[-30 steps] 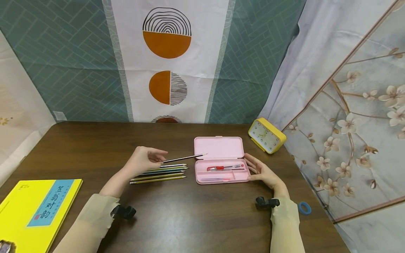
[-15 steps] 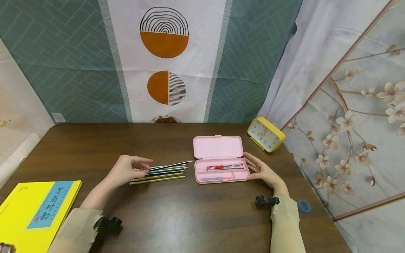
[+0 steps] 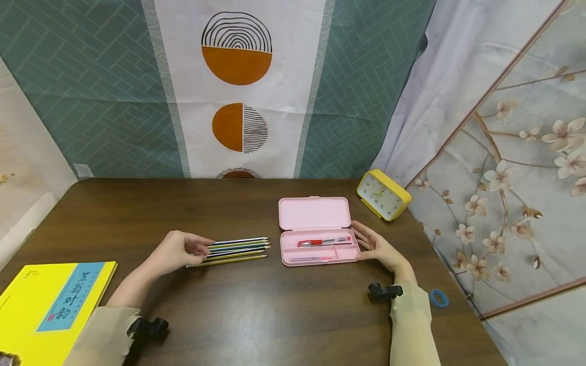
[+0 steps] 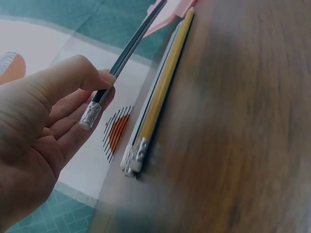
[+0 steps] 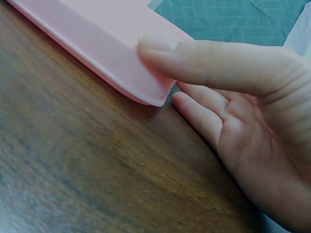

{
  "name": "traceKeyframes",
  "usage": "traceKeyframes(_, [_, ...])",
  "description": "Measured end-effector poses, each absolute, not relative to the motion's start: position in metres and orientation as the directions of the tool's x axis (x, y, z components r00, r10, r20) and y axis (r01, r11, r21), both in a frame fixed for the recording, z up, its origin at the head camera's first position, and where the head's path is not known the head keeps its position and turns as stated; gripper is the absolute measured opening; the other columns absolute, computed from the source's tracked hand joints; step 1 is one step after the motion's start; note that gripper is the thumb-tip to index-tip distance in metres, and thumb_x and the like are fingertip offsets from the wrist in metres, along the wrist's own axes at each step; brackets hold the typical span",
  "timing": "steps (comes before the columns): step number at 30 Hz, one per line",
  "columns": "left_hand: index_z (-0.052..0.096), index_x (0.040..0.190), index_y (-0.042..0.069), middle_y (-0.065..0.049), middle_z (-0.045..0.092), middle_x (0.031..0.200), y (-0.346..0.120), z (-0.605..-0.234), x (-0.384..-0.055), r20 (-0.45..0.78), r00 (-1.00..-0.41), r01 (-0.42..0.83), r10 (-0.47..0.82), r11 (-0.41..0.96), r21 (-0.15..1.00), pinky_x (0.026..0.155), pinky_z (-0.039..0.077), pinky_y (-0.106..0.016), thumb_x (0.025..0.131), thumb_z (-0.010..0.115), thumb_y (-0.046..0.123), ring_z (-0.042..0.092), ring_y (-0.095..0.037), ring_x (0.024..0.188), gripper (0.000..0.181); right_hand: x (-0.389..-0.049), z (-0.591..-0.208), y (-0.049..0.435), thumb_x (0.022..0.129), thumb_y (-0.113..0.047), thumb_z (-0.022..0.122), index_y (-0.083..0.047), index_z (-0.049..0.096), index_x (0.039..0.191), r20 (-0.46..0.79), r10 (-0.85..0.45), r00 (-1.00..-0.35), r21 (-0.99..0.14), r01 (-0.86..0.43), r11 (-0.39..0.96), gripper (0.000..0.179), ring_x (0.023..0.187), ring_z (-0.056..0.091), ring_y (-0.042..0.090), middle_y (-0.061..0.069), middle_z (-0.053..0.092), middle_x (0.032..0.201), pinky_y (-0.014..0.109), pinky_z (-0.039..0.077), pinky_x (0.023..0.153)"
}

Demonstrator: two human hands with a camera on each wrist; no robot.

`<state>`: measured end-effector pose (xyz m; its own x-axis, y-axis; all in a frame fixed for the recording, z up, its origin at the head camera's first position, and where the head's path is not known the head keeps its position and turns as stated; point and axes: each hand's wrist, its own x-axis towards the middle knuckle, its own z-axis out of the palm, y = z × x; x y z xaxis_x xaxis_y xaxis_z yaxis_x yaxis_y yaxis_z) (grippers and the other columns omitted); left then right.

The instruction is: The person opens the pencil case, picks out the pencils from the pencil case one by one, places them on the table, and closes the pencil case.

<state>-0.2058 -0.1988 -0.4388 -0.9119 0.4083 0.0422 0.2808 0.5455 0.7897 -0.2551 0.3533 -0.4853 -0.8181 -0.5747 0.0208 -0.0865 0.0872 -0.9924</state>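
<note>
My left hand (image 3: 178, 252) is at the eraser ends of several pencils (image 3: 242, 247) lying side by side on the table. Its thumb and fingers pinch a dark pencil (image 4: 127, 52) just above the silver ferrule, seen in the left wrist view. A yellow pencil (image 4: 167, 73) lies beside it there. To the right, a pink pencil case (image 3: 314, 213) lies open, lid back. A red-capped pen (image 3: 311, 243) sits in its upper compartment. My right hand (image 3: 382, 250) holds the right end of the case, thumb at the near corner, fingers along the side.
A yellow alarm clock (image 3: 383, 195) stands at the back right. A blue ring (image 3: 438, 299), like a tape roll, lies right of the right forearm. A yellow book (image 3: 27, 300) lies at the left edge. Patterned cloth (image 3: 110, 101) hangs behind the table.
My left hand has drawn the dark pencil left and toward me, from near the case to the row of pencils, and lowered it among them. The right hand stays at the case.
</note>
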Motion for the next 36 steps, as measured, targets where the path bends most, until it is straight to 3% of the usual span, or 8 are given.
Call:
traceKeyframes(11, [0.069, 0.113, -0.008, -0.007, 0.076, 0.086, -0.203, -0.445, -0.205, 0.018, -0.863, 0.316, 0.505, 0.511, 0.8, 0.065, 0.056, -0.024, 0.079, 0.071, -0.002, 0.069, -0.004, 0.075, 0.035, -0.255, -0.488, 0.353, 0.081, 0.008, 0.071, 0.005, 0.005, 0.154, 0.026, -0.575, -0.818, -0.992, -0.091, 0.085, 0.098, 0.132, 0.037, -0.011, 0.029, -0.002, 0.16, 0.014, 0.039, 0.104])
traceKeyframes(24, [0.069, 0.113, -0.006, -0.007, 0.076, 0.087, -0.206, -0.448, -0.207, 0.004, -0.85, 0.313, 0.526, 0.499, 0.808, 0.064, 0.056, -0.024, 0.08, 0.072, -0.001, 0.069, -0.006, 0.076, 0.034, -0.255, -0.485, 0.353, 0.08, 0.008, 0.071, 0.004, 0.006, 0.155, 0.015, -0.565, -0.825, -0.992, -0.082, 0.094, 0.1, 0.132, 0.038, -0.011, 0.028, -0.001, 0.16, 0.014, 0.039, 0.104])
traceKeyframes(36, [0.073, 0.103, -0.004, -0.008, 0.076, 0.085, -0.208, -0.448, -0.208, -0.015, -0.843, 0.326, 0.537, 0.533, 0.781, 0.062, 0.056, -0.024, 0.078, 0.072, -0.003, 0.07, -0.004, 0.074, 0.025, -0.254, -0.484, 0.352, 0.08, 0.007, 0.072, 0.003, 0.007, 0.155, 0.016, -0.56, -0.829, -0.991, -0.088, 0.102, 0.1, 0.132, 0.036, -0.011, 0.026, 0.001, 0.161, 0.014, 0.038, 0.104])
